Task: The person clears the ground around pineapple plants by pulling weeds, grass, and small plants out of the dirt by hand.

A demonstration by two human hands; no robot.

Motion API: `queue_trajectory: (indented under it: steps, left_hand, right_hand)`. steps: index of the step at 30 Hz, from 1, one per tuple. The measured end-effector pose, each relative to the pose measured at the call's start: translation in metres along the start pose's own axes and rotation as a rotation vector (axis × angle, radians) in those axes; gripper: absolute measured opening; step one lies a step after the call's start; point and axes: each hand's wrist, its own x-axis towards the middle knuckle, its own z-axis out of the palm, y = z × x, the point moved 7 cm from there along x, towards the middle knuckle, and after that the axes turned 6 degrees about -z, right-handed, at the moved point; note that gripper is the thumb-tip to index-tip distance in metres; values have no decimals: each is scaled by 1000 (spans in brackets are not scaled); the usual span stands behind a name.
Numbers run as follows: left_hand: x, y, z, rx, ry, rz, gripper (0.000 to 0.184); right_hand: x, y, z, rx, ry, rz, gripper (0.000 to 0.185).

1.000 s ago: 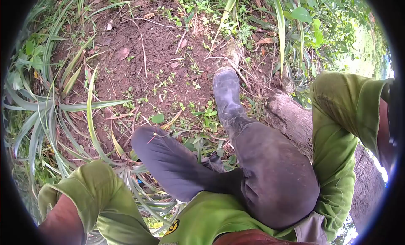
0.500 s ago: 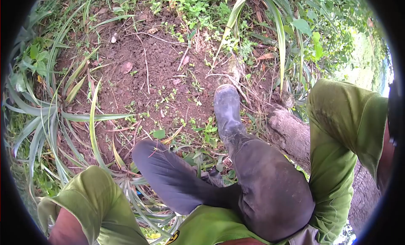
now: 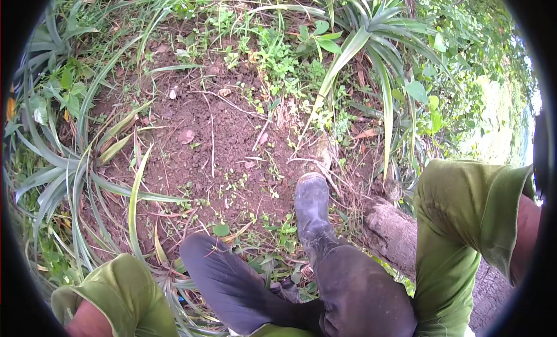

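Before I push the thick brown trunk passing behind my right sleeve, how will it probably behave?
The trunk is probably heavy and stiff, as it looks thick and woody. Its rough surface suggests little slipping. Its rounded side might roll, though I cannot see whether it is attached.

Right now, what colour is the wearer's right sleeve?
Olive green; the right sleeve shows best in the head view.

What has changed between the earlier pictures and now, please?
The head view has tilted forward: the rubber boot, log and green sleeves sit lower in the picture, the shirt badge has dropped out, and more of the upper spiky-leaved plant shows. Neither hand is in view, so grasping cannot be judged. The boot still points toward the soil patch; the sleeves stay bent.
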Motion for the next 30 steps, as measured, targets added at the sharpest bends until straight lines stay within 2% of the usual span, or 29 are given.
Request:
queue_trajectory:
  steps: [9, 19, 21, 23, 24, 25, 26, 27, 28, 29, 30]
  left_hand:
    - [-7, -3, 2, 3, 11, 22, 90]
    - [-9, -20, -7, -49, 19, -55, 94]
    - [-6, -24, -7, -72, 16, -63, 95]
    - [-7, -25, -8, -95, 10, -64, 96]
    - [-5, -29, -9, -115, 11, -72, 96]
    - [-5, -34, -8, -141, 9, -77, 97]
    - [-8, -39, -7, -167, 6, -87, 97]
    - [-10, -51, -7, -233, 4, -113, 98]
    - [-16, -68, -3, -308, 3, -127, 98]
    - [-24, -82, 1, -404, 6, -138, 99]
    - [-35, -111, 7, -474, -44, -86, 129]
  right_hand:
    - [5, 10, 6, 46, -10, -1, 98]
    - [-24, 22, 24, 185, 15, 97, 102]
    - [-50, 34, 44, 276, 50, 185, 103]
    - [-108, 66, 69, 284, 171, 367, 104]
    - [-146, 88, 82, 239, 227, 501, 104]
    - [-186, 106, 93, 110, 249, 587, 88]
    - [-214, 124, 99, 51, 156, 648, 55]
    - [-241, 150, 104, -118, 36, 803, 46]
    - [-268, 179, 102, -285, -112, 908, 49]
    - [-306, 217, 91, -552, -245, 855, 50]
    - [-334, 248, 80, -711, -297, 894, 51]
